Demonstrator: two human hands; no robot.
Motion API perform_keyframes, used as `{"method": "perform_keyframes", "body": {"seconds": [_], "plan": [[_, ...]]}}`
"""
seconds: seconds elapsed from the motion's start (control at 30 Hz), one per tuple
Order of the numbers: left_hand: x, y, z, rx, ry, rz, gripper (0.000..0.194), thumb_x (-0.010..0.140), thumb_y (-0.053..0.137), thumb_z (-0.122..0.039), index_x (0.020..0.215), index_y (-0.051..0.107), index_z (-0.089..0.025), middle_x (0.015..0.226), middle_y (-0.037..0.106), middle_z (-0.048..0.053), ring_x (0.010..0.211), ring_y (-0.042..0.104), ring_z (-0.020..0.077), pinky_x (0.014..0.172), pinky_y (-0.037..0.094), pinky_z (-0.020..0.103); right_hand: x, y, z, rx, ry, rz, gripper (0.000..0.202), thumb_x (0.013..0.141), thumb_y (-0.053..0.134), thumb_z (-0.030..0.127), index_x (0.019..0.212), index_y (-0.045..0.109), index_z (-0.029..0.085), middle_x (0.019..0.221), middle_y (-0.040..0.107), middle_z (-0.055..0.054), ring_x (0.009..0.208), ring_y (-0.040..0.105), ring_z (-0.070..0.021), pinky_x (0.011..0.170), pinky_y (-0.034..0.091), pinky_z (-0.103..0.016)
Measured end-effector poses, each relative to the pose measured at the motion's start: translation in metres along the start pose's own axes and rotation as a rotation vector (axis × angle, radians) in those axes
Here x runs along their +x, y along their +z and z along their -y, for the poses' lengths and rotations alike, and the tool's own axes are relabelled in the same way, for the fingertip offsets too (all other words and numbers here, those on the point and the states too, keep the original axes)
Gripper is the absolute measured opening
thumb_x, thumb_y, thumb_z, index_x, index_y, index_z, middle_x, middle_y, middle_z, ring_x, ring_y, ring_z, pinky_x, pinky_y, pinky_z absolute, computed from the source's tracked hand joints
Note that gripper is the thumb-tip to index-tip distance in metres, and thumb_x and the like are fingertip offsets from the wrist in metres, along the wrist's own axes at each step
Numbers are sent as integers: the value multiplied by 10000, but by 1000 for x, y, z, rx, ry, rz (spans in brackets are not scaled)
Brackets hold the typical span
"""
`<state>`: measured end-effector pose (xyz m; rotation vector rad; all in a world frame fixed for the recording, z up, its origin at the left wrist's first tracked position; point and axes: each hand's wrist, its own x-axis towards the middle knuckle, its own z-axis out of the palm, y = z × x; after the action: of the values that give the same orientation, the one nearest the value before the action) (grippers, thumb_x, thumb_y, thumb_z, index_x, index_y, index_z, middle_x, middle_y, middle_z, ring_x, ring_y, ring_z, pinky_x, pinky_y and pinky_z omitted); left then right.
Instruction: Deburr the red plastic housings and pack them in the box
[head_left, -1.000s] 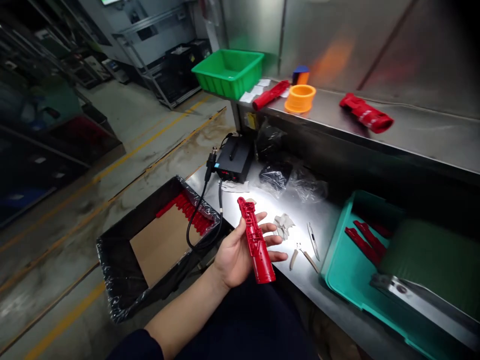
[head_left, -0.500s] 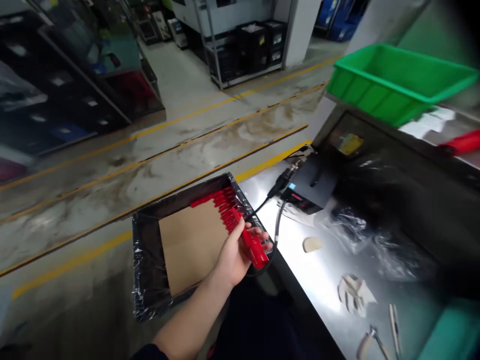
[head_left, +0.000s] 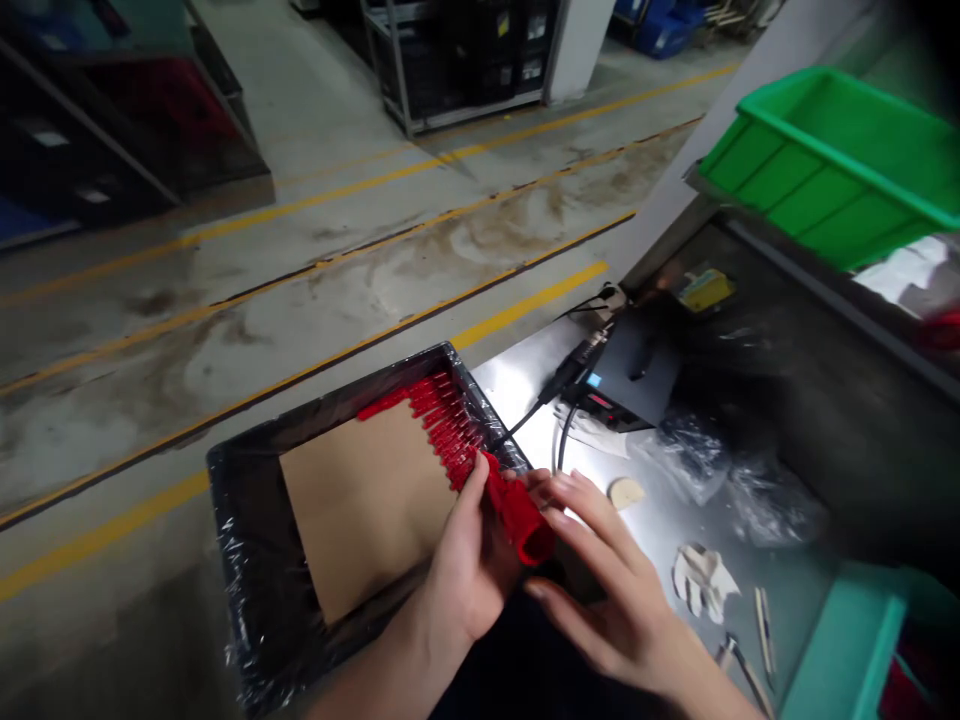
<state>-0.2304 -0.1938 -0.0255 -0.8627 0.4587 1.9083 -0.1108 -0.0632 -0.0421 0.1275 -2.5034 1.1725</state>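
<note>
The left hand grasps a red tubular part near the black-lined crate's edge, the right hand spread loosely by its hollow end; it looks light, stiff, slightly slick plastic, best held round the middle.

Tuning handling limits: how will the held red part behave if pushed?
The red part is probably stiff, judging by its moulded plastic look. The hollow round end suggests it's light for its size, and its curved outside could let it roll.
</note>
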Motion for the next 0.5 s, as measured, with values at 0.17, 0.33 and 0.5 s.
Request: {"method": "perform_keyframes", "body": {"seconds": [0.17,0.33,0.5], "plan": [[-6,-8,-6,60,-4,0,351,1022,570,-469,1018,742,-163,982,773,68,949,740,202,919,592,321,81,-6,14,301,-64,-18,483,896,762,187,1350,598,209,1182,765,-110,1116,728,-237,989,596,-382],[-10,-52,-14,467,371,-104,573,803,853,-465,1295,641,-262,1347,700,72,1276,637,285,973,575,334,79,-13,24,378,416,-315,361,767,910,454,936,720,197,810,773,-22,693,711,-158,642,573,-248],[-31,-77,0,915,422,4,676,575,1005,-322,1181,714,-249,1207,767,99,1149,703,363,954,597,374,79,-15,32,717,635,-334,477,662,938,569,816,697,187,704,714,-11,599,636,-143,552,528,-239]]}}
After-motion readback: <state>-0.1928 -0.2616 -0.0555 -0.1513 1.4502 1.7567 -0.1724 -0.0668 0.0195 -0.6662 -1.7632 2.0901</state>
